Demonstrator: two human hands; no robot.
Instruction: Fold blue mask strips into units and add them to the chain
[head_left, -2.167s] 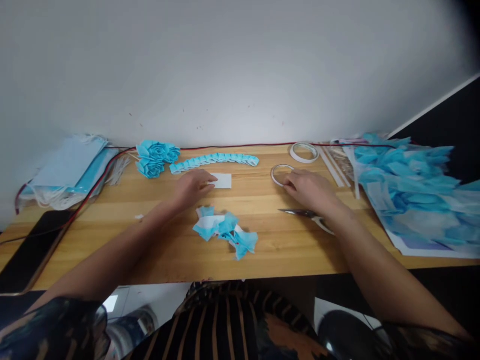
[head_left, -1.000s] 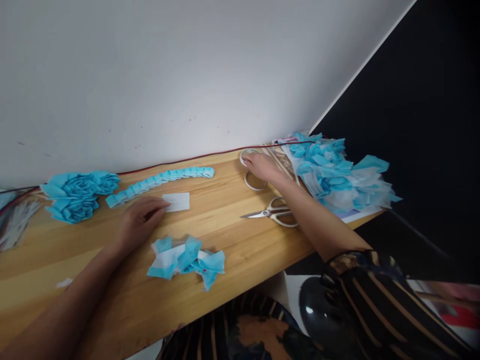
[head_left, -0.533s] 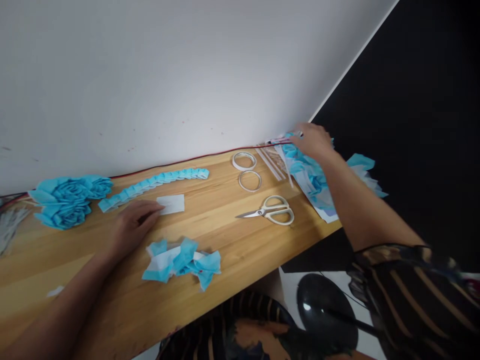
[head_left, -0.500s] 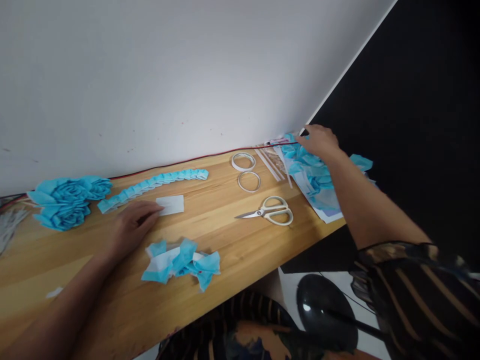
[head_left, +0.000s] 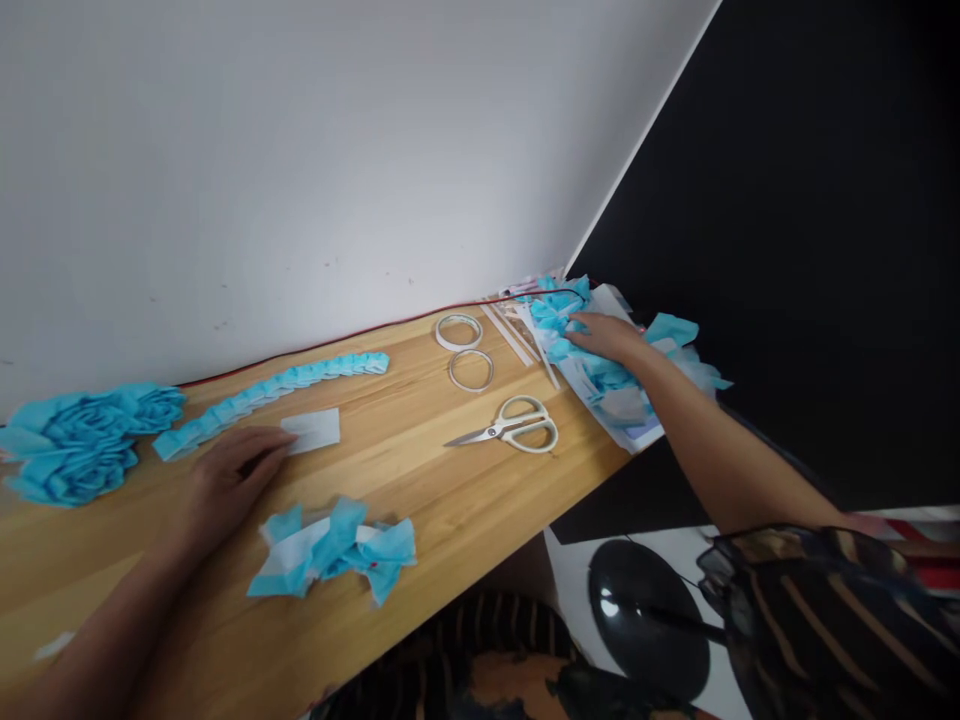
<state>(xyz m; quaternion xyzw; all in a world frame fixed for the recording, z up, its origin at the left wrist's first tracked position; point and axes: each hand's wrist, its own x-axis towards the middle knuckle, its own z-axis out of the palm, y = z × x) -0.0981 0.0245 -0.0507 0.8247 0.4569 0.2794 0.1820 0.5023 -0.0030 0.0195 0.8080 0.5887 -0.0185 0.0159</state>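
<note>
The right hand (head_left: 609,338) had come down from the wall corner onto the blue scrap pile (head_left: 600,375) at the table's (head_left: 420,480) right end, fingers spread flat, gripping nothing, while the left hand (head_left: 225,487), also flat, kept pinning the white paper slip (head_left: 313,430).

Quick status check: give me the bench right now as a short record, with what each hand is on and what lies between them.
left hand: flat on the table, fingertips on the white paper slip
right hand: resting on the blue scrap pile at the far right edge
between hands: scissors, closed, and two tape rings
near left hand: crumpled blue pieces, pleated blue strip, blue flowers
surface: wooden table
</note>
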